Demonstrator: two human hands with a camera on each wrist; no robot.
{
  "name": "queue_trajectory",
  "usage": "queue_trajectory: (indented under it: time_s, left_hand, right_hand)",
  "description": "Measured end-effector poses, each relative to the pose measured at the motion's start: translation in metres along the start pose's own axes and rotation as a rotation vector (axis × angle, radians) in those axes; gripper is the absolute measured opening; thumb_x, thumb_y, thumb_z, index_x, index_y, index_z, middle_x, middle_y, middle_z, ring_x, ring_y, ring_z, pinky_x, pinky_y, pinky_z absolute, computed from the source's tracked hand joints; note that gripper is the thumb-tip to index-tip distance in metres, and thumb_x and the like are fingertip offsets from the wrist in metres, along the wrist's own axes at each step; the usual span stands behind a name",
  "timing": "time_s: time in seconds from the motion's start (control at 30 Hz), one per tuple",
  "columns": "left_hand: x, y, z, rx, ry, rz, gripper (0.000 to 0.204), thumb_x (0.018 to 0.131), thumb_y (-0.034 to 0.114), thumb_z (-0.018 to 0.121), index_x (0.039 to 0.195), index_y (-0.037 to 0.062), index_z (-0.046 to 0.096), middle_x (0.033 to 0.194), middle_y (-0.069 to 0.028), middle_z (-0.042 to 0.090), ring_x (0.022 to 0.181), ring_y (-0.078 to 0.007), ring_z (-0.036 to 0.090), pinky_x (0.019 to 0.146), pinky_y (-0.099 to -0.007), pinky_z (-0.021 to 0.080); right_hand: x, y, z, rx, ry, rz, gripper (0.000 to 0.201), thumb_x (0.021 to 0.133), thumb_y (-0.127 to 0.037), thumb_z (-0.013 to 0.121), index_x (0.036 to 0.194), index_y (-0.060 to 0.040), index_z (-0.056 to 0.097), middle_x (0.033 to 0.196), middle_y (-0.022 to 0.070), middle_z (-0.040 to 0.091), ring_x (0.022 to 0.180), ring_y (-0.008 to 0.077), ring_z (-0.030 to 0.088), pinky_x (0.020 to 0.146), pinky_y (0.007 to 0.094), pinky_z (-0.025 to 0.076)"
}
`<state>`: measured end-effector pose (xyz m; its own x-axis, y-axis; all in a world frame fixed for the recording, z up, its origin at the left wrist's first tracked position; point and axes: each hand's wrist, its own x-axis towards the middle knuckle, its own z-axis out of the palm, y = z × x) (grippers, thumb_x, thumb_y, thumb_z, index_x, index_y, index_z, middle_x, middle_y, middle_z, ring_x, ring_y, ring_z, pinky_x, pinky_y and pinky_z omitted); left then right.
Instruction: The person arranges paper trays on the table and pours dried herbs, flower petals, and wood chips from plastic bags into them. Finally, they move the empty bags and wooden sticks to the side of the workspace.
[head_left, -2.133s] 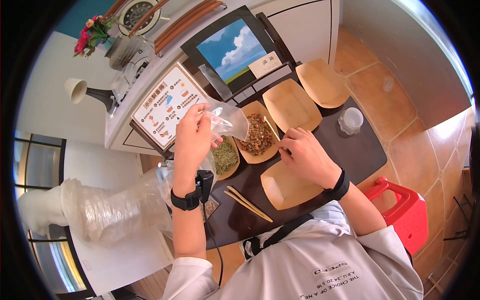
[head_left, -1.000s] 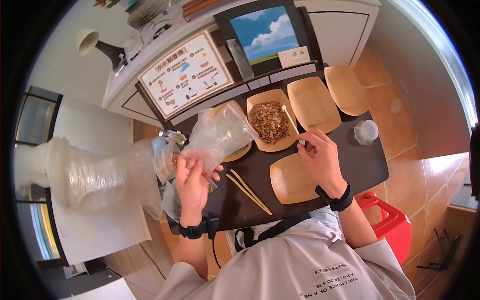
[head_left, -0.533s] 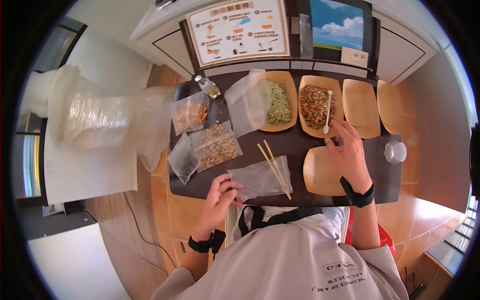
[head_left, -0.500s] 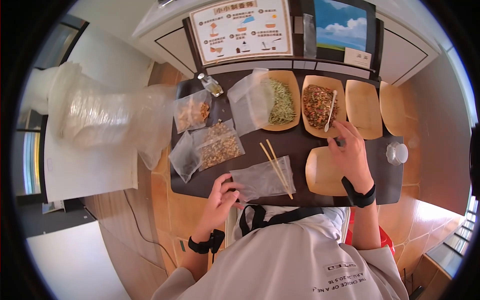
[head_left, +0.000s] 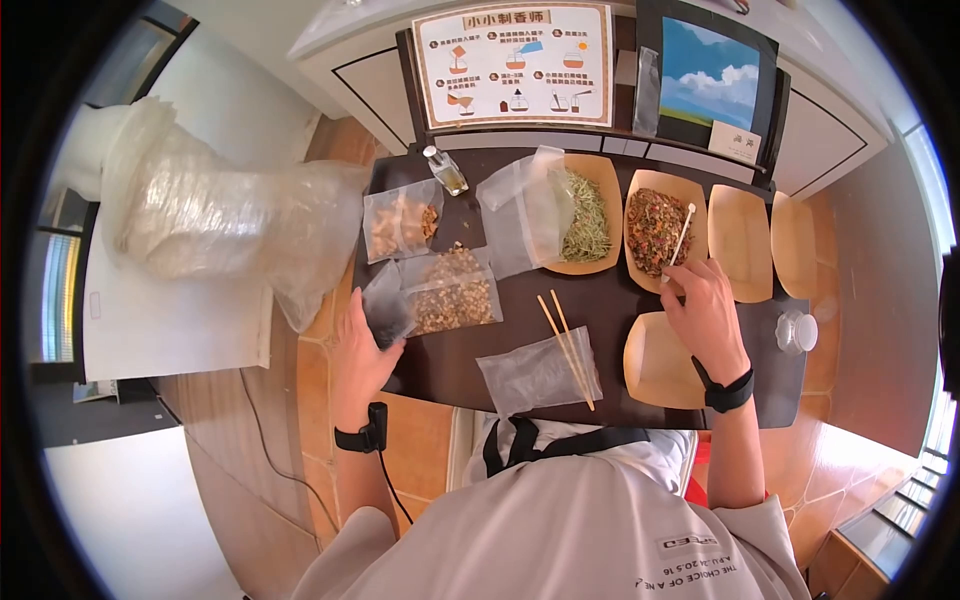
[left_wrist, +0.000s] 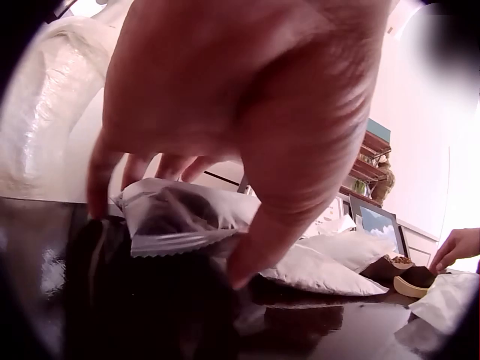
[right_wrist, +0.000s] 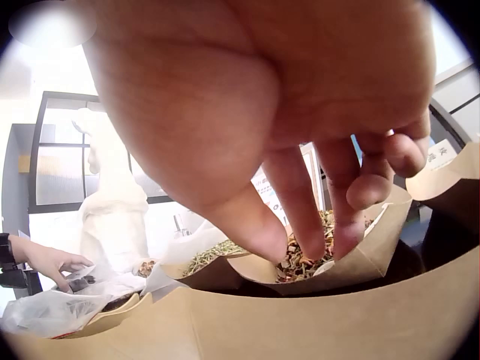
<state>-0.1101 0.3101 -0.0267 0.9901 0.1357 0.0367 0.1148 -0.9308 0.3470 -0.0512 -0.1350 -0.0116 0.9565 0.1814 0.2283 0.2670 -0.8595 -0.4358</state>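
Note:
My left hand point(head_left: 362, 352) arches around the clear zip end of a plastic bag point(left_wrist: 184, 214) at the table's left side, thumb on one side and fingers on the other. Overlapping that end in the head view lies a bag of beige bits point(head_left: 455, 292). My right hand point(head_left: 708, 310) hangs over the near edge of a paper tray of dried petals point(head_left: 652, 225). A small white spoon point(head_left: 684, 236) leans across the petals, its lower end right at my right fingertips. In the right wrist view, gaps show between the thumb and fingers point(right_wrist: 279, 238).
A tray of green dried herb point(head_left: 588, 218) stands left of the petals, partly under a clear bag point(head_left: 520, 215). Bare paper trays point(head_left: 740, 245) stand to the right and a nearer tray point(head_left: 655, 360) in front. Wooden tweezers point(head_left: 570, 350), a glass bottle point(head_left: 447, 170) and a jar point(head_left: 797, 332) stand around.
My left hand lowers an emptied bag to the front of the table, leaves it there and moves left to another bag. My right hand releases the spoon and stays by it. The view shifts.

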Motion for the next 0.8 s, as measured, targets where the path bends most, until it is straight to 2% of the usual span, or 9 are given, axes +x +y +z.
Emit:
queue_trajectory:
  time_s: [0.07, 0.13, 0.37, 0.43, 0.57, 0.67, 0.8]
  left_hand:
    - [0.0, -0.009, 0.0, -0.109, -0.047, -0.037, 0.095, 0.076, 0.002, 0.078, 0.154, 0.0012, 0.024, 0.145, -0.0224, 0.044, 0.138, -0.04, 0.04, 0.116, -0.0474, 0.032]
    - [-0.005, -0.016, 0.003, -0.238, 0.003, -0.004, 0.092, 0.074, -0.003, 0.074, 0.153, 0.0017, 0.027, 0.144, -0.0224, 0.046, 0.137, -0.0393, 0.041, 0.115, -0.0469, 0.034]
    - [-0.016, -0.019, 0.016, -0.231, 0.104, 0.09, 0.088, 0.073, -0.007, 0.069, 0.151, 0.0022, 0.032, 0.145, -0.022, 0.044, 0.137, -0.0396, 0.04, 0.114, -0.0471, 0.035]
    - [-0.019, -0.012, 0.019, -0.12, 0.129, 0.137, 0.081, 0.076, -0.011, 0.062, 0.15, 0.0007, 0.032, 0.146, -0.0224, 0.042, 0.137, -0.04, 0.04, 0.115, -0.0476, 0.034]
    - [-0.02, -0.01, 0.022, -0.121, 0.164, 0.165, 0.075, 0.079, -0.014, 0.052, 0.15, 0.0, 0.032, 0.148, -0.0229, 0.04, 0.138, -0.0403, 0.039, 0.116, -0.0476, 0.033]
    - [-0.021, -0.016, 0.026, -0.267, 0.196, 0.125, 0.071, 0.082, -0.015, 0.045, 0.15, 0.0003, 0.032, 0.148, -0.0222, 0.04, 0.139, -0.0382, 0.04, 0.117, -0.0453, 0.031]
    - [-0.027, -0.02, 0.029, -0.647, 0.181, -0.017, 0.064, 0.087, -0.014, 0.042, 0.15, -0.0008, 0.034, 0.148, -0.016, 0.045, 0.136, -0.0274, 0.046, 0.116, -0.0383, 0.032]
  right_hand:
    - [-0.002, -0.003, -0.004, 0.063, 0.029, 0.008, 0.015, 0.079, -0.002, 0.069, 0.094, 0.0013, 0.072, 0.087, 0.0137, 0.066, 0.088, 0.0333, 0.058, 0.081, 0.0437, 0.05]
    - [-0.005, -0.004, -0.006, 0.067, 0.01, 0.016, 0.015, 0.079, -0.002, 0.07, 0.094, 0.0014, 0.072, 0.088, 0.0135, 0.066, 0.088, 0.0333, 0.058, 0.081, 0.0436, 0.049]
    - [-0.009, -0.012, -0.006, 0.087, -0.004, 0.015, 0.014, 0.081, -0.003, 0.07, 0.093, 0.0024, 0.071, 0.09, 0.0144, 0.066, 0.089, 0.0334, 0.058, 0.082, 0.0433, 0.049]
    - [-0.009, -0.014, -0.007, 0.094, -0.014, 0.017, 0.014, 0.081, -0.004, 0.07, 0.093, 0.0025, 0.071, 0.09, 0.0146, 0.066, 0.089, 0.0336, 0.058, 0.082, 0.0434, 0.049]
    - [-0.011, -0.016, -0.009, 0.105, -0.011, 0.021, 0.014, 0.081, -0.004, 0.07, 0.094, 0.0028, 0.071, 0.092, 0.0147, 0.067, 0.089, 0.034, 0.058, 0.082, 0.0435, 0.049]
    - [-0.013, -0.019, -0.013, 0.11, -0.022, 0.04, 0.014, 0.081, -0.004, 0.07, 0.094, 0.0027, 0.071, 0.093, 0.0149, 0.067, 0.09, 0.0341, 0.058, 0.082, 0.0432, 0.049]
    - [-0.016, -0.021, -0.017, 0.129, -0.013, 0.042, 0.013, 0.082, -0.003, 0.07, 0.094, 0.0026, 0.071, 0.093, 0.0149, 0.068, 0.089, 0.0343, 0.059, 0.082, 0.0431, 0.049]
